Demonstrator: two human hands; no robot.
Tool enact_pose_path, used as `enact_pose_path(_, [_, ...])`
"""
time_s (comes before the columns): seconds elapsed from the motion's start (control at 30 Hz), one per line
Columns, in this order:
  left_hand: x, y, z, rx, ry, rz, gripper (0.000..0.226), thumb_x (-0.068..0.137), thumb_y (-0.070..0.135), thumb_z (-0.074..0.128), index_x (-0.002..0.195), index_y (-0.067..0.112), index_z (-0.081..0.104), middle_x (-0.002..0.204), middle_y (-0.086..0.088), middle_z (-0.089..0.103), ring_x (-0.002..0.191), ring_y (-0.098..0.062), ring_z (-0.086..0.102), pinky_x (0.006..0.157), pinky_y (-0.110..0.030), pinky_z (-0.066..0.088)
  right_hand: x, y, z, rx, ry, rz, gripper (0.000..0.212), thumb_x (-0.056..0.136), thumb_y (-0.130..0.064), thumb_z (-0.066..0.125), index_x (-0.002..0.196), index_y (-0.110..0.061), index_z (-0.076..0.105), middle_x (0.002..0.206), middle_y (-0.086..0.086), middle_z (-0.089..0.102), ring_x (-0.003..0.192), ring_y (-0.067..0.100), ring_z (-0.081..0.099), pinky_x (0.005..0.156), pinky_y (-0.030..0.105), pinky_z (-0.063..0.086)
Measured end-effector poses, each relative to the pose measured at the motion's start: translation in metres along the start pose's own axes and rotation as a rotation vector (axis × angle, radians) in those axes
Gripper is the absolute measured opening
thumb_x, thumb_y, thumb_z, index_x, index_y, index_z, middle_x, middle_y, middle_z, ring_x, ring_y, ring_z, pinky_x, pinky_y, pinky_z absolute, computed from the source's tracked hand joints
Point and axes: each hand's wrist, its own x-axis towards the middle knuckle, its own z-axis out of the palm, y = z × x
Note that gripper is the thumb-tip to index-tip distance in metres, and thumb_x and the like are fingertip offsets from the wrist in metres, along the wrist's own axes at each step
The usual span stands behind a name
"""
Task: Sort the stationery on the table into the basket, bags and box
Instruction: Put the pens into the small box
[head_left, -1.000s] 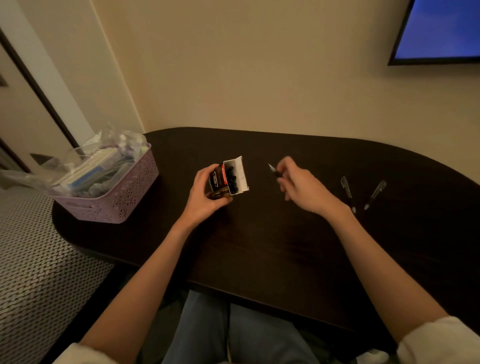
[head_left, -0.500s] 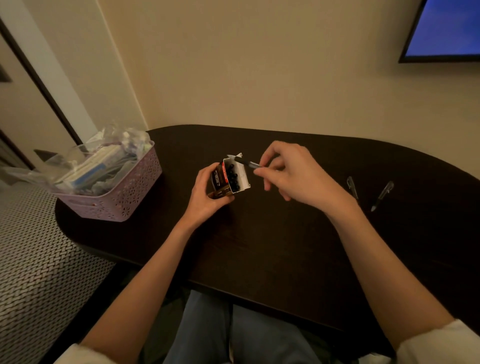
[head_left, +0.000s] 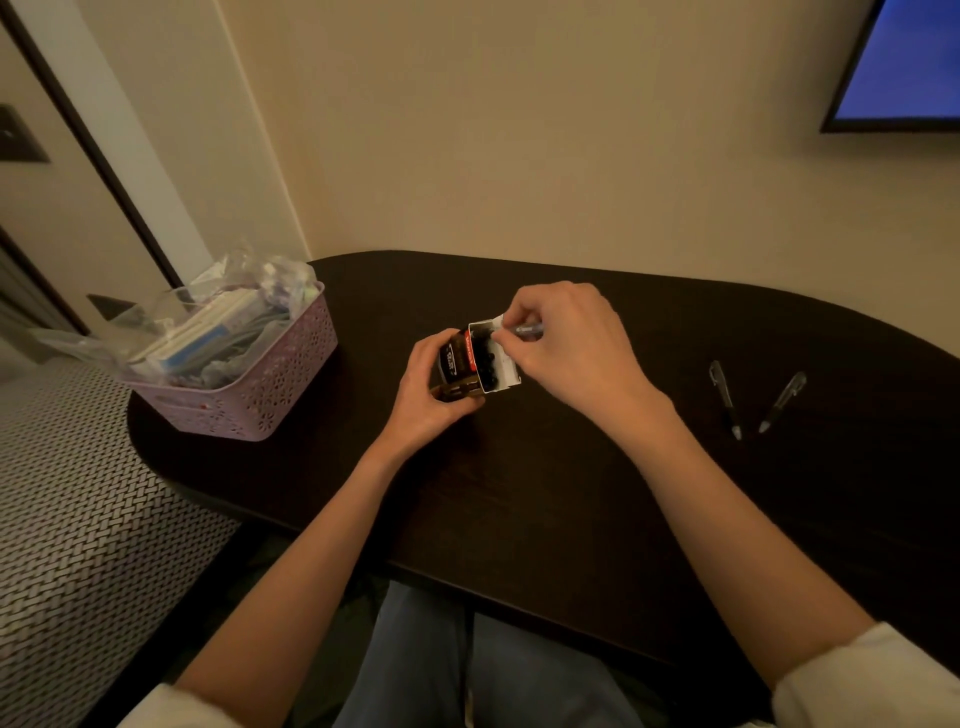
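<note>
- Table: dark wood, rounded ends, its far edge against the wall.
- Basket: pale purple, perforated walls, standing at the table's left end near the front-left curve; filled with clear plastic bags and packets of stationery, some rising above the rim.
- Left hand: fingers curled round the box from the left, holding it just above the table's middle.
- Right hand: fingertips pinching a pen at the box's open mouth.
- Box: small carton, dark with a red band, white flap open, dark pen ends visible inside; mid-table, held tilted.
- Pen: gripped by the right hand, its clear barrel showing at the box's top edge.
- Two loose pens: lying on the table's right part, near each other, not touching.
</note>
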Motion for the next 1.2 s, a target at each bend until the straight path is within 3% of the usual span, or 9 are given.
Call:
enact_pose_path(0.13, [0.000,-0.001,0.000,0.018,0.005,0.020,0.078,0.073,0.013,0.081,0.134,0.035,0.037,0.137,0.009,0.037,0.122,0.011,0.036,0.088,0.003,0.032,0.008,-0.004,0.014,-0.033,-0.066,-0.031,0.021,0.091,-0.033,0.061,0.109,-0.022,0.064,0.111,-0.004,0.065,0.100,0.010,0.061,0.076,0.023,0.044])
enact_pose_path(0.3, [0.001,-0.004,0.000,0.003,0.015,0.016,0.079,0.073,0.013,0.081,0.136,0.032,0.038,0.138,0.009,0.037,0.123,0.009,0.037,0.089,-0.003,0.034,0.005,0.001,0.023,0.091,-0.080,-0.012,0.023,0.090,-0.028,0.062,0.112,-0.021,0.057,0.105,-0.005,0.062,0.083,0.000,0.051,0.072,0.020,0.047])
enact_pose_path(0.43, [0.002,-0.006,0.000,-0.025,0.002,0.003,0.079,0.073,0.013,0.081,0.137,0.031,0.039,0.137,0.009,0.037,0.123,0.009,0.036,0.094,-0.011,0.034,0.003,0.005,0.019,0.155,-0.010,-0.009,0.016,0.089,-0.027,0.064,0.103,-0.023,0.057,0.093,-0.011,0.060,0.078,0.001,0.056,0.072,0.019,0.051])
enact_pose_path(0.53, [0.002,-0.004,0.000,-0.002,0.006,0.009,0.078,0.073,0.014,0.081,0.136,0.031,0.039,0.137,0.008,0.038,0.122,0.009,0.037,0.091,-0.003,0.033,0.004,0.006,0.017,0.177,0.018,-0.018,0.015,0.089,-0.028,0.064,0.101,-0.023,0.058,0.089,-0.012,0.060,0.078,0.001,0.058,0.071,0.018,0.051])
enact_pose_path(0.67, [0.003,-0.006,0.000,0.004,0.009,0.014,0.078,0.073,0.015,0.081,0.137,0.029,0.039,0.139,0.006,0.039,0.126,0.000,0.039,0.092,-0.004,0.033,0.004,0.007,0.021,0.128,0.023,-0.077,0.015,0.091,-0.029,0.058,0.105,-0.022,0.061,0.095,-0.009,0.064,0.082,0.001,0.058,0.074,0.021,0.052])
enact_pose_path(0.83, [0.003,-0.006,-0.002,0.016,0.016,0.010,0.078,0.073,0.014,0.081,0.136,0.030,0.038,0.138,0.005,0.039,0.119,0.014,0.037,0.088,0.008,0.028,0.007,0.012,0.033,-0.059,0.045,-0.141,0.023,0.090,-0.030,0.060,0.108,-0.017,0.069,0.114,0.000,0.049,0.102,0.005,0.035,0.073,0.020,0.039])
enact_pose_path(0.97, [0.004,-0.004,0.000,0.045,0.001,0.025,0.077,0.073,0.015,0.082,0.135,0.030,0.039,0.136,0.006,0.040,0.117,0.020,0.035,0.089,0.007,0.027,0.012,0.016,0.046,-0.142,-0.037,-0.114,0.024,0.091,-0.029,0.060,0.111,-0.019,0.070,0.137,0.005,0.035,0.122,0.016,0.032,0.092,0.024,0.037])
enact_pose_path(1.07, [0.004,-0.005,0.001,0.042,0.001,0.031,0.077,0.072,0.014,0.082,0.136,0.026,0.040,0.136,0.005,0.041,0.117,0.020,0.036,0.090,0.005,0.029,0.010,0.020,0.049,-0.099,-0.047,-0.121,0.023,0.093,-0.025,0.057,0.111,-0.017,0.070,0.138,0.005,0.034,0.122,0.016,0.033,0.095,0.027,0.039])
enact_pose_path(1.2, [0.005,-0.007,-0.003,-0.028,-0.001,-0.013,0.077,0.074,0.015,0.081,0.137,0.028,0.039,0.137,0.007,0.039,0.122,0.011,0.038,0.091,-0.010,0.037,0.004,0.022,0.046,-0.012,0.040,-0.137,0.020,0.089,-0.022,0.063,0.107,-0.017,0.071,0.131,0.002,0.040,0.114,0.009,0.037,0.084,0.019,0.038])
